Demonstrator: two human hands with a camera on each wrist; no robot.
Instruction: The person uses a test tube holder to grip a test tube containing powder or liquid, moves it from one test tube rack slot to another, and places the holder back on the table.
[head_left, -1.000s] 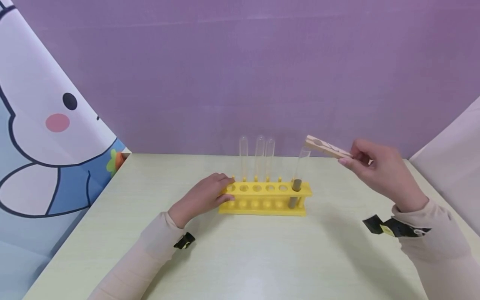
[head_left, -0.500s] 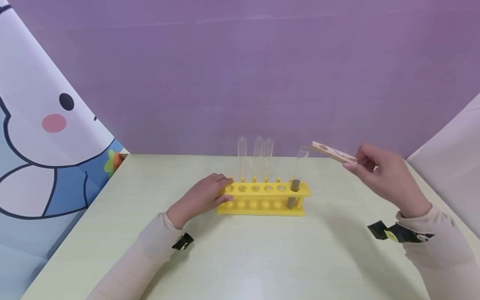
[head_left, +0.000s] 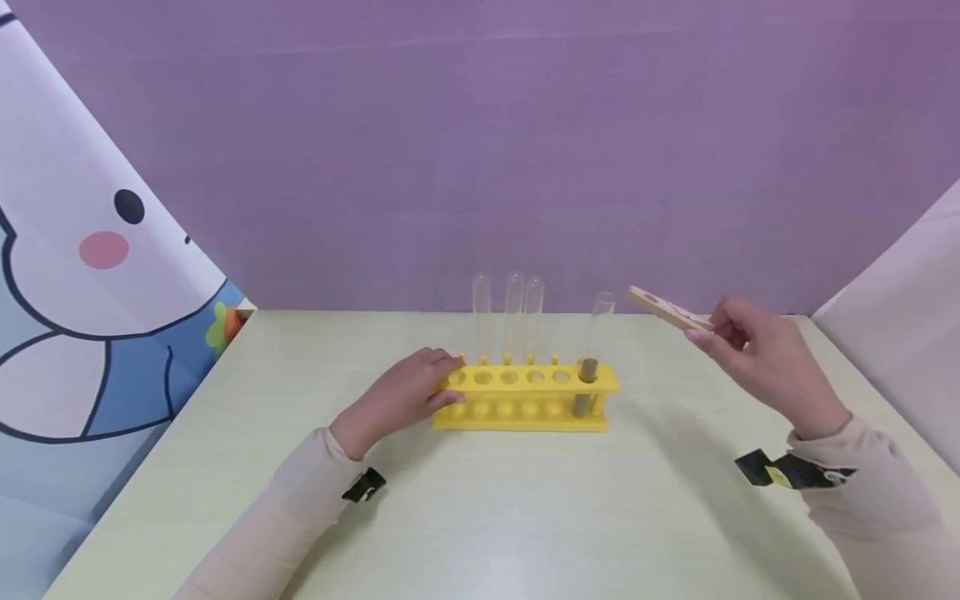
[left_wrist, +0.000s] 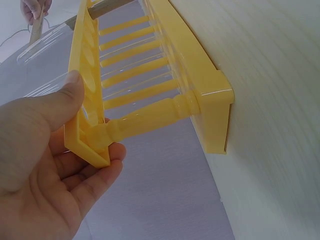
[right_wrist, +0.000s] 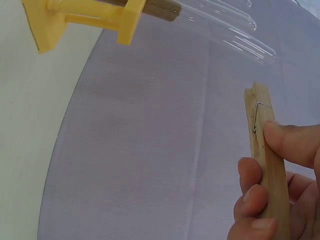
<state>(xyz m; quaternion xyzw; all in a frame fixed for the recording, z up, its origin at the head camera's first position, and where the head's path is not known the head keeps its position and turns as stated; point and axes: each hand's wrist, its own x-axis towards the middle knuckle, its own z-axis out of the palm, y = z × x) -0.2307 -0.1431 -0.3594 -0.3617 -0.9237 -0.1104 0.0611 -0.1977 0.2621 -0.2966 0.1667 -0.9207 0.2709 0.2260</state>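
Observation:
My left hand [head_left: 401,396] grips the left end of a yellow test tube rack [head_left: 517,425], thumb and fingers around its upper plate [left_wrist: 75,145] in the left wrist view. In the rack's rightmost hole an upright test tube [head_left: 588,371] holds a grey-brown filling low down. Right of that tube's mouth, and apart from it, is a wooden test tube clamp [head_left: 666,309] pinched by my right hand [head_left: 776,362]. Seen in the right wrist view, thumb and fingers hold the wooden clamp [right_wrist: 272,165] below its wire spring; nothing sits between its tips.
Three clear test tubes [head_left: 482,317] stand upside down on pegs at the rack's back. The rack rests on a pale wood-grain table [head_left: 495,508]. Behind rises a purple backdrop [head_left: 480,150], with a cartoon-print cloth [head_left: 60,350] at left and a white cloth [head_left: 915,325] at right.
The clamp's tip has drawn right and slightly down, from beside the filled tube's mouth to a small gap away. My left hand keeps its grip on the rack.

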